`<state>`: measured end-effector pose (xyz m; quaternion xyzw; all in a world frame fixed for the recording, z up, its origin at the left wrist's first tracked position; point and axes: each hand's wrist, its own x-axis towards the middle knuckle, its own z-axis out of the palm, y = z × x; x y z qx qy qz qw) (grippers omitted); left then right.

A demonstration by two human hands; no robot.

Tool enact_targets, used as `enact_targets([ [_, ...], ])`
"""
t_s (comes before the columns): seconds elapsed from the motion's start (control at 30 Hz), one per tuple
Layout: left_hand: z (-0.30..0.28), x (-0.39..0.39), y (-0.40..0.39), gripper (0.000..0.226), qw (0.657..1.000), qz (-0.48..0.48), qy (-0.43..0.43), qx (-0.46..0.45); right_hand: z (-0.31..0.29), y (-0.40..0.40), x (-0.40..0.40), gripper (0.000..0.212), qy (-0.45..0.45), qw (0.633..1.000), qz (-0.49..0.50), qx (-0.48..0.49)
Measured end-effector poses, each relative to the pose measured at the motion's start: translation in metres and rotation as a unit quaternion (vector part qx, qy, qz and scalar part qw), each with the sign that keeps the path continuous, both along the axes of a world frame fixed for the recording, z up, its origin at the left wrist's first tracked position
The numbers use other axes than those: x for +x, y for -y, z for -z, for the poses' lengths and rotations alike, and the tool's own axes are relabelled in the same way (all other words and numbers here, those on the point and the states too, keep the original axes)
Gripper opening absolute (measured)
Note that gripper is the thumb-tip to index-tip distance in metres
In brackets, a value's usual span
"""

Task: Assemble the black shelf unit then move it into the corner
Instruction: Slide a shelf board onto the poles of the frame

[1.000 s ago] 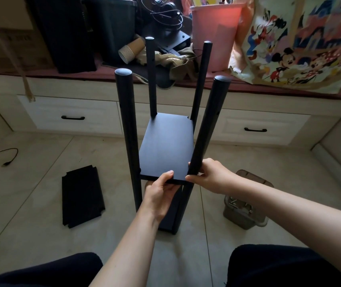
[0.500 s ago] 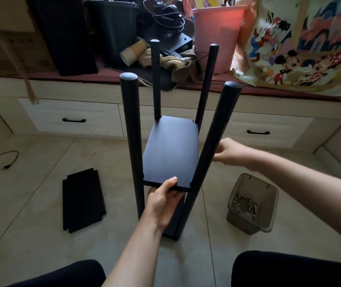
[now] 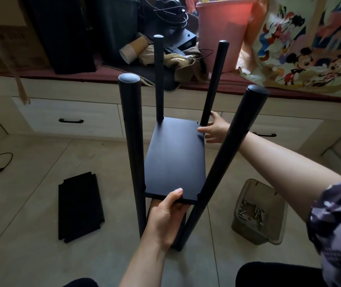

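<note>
Black shelf unit (image 3: 173,160), standing on the tiled floor (image 3: 30,245), is gripped at its near panel edge by the left hand (image 3: 166,216), thumb on top. The far right post is touched by the right hand (image 3: 215,129), fingers spread. Its base is largely hidden. A loose panel (image 3: 80,207) lies left; a screw tub (image 3: 256,212), right.

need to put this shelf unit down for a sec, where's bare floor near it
Bare tile lies between the loose black panel and the shelf unit, and left of the panel up to the cable. Right of the unit is crowded: the screw box sits there.
</note>
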<state>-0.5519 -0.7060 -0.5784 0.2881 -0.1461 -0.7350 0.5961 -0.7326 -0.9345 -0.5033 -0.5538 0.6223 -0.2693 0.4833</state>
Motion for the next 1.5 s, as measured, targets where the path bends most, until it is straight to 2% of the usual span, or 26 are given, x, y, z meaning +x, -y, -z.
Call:
enact_targets([
  [0.07,0.0,-0.001,0.001,0.021,1.0,0.0,0.002,-0.002,0.01,0.007,-0.003,0.046,0.038,0.999,0.001,0.021],
  [0.1,0.0,-0.002,0.002,0.022,1.0,-0.003,0.002,-0.001,0.012,0.007,-0.002,0.05,0.054,0.998,0.004,0.026],
  [0.2,-0.001,-0.002,0.006,0.04,1.0,-0.015,-0.003,0.0,0.007,0.006,0.009,0.1,0.087,0.996,0.006,0.017],
  [0.27,-0.002,-0.001,0.007,0.048,1.0,-0.024,-0.009,0.0,0.004,0.003,0.02,0.109,0.096,0.995,-0.006,0.012],
  [0.37,-0.003,0.001,0.009,0.052,0.999,-0.035,-0.024,0.009,0.003,0.003,0.036,0.102,0.117,0.993,-0.013,-0.004],
  [0.47,-0.004,-0.002,0.01,0.053,0.998,-0.036,-0.04,0.031,0.005,0.009,0.048,0.093,0.178,0.984,0.015,0.004],
  [0.67,-0.001,-0.008,0.01,0.04,0.997,-0.017,-0.065,0.04,0.012,0.011,0.046,0.083,0.222,0.974,0.037,0.0],
  [0.83,0.001,-0.009,0.011,0.051,0.996,-0.038,-0.064,0.043,0.014,0.011,0.047,0.073,0.2,0.979,0.042,-0.019],
  [1.03,-0.001,-0.01,0.011,0.042,0.997,-0.025,-0.061,0.041,0.008,0.003,0.041,0.071,0.175,0.983,0.063,0.011],
  [1.1,-0.003,-0.01,0.01,0.035,0.997,-0.019,-0.07,0.035,-0.001,-0.008,0.034,0.061,0.181,0.981,0.073,0.019],
  [1.2,-0.004,-0.01,0.01,0.037,0.998,-0.03,-0.056,0.025,-0.016,-0.03,0.016,0.02,0.143,0.989,0.026,-0.001],
  [1.23,-0.004,-0.01,0.011,0.038,0.998,-0.033,-0.047,0.024,-0.02,-0.038,0.008,0.014,0.131,0.991,0.006,-0.004],
  [1.3,-0.004,-0.01,0.01,0.036,0.998,-0.041,-0.041,0.023,-0.022,-0.054,-0.013,0.014,0.103,0.994,-0.021,0.008],
  [1.4,-0.005,-0.011,0.01,0.033,0.998,-0.047,-0.041,0.022,-0.013,-0.079,-0.048,0.039,0.018,0.998,-0.043,0.042],
  [1.5,-0.006,-0.011,0.01,0.036,0.998,-0.051,-0.029,0.016,0.007,-0.106,-0.082,0.039,-0.004,0.996,-0.05,0.071],
])
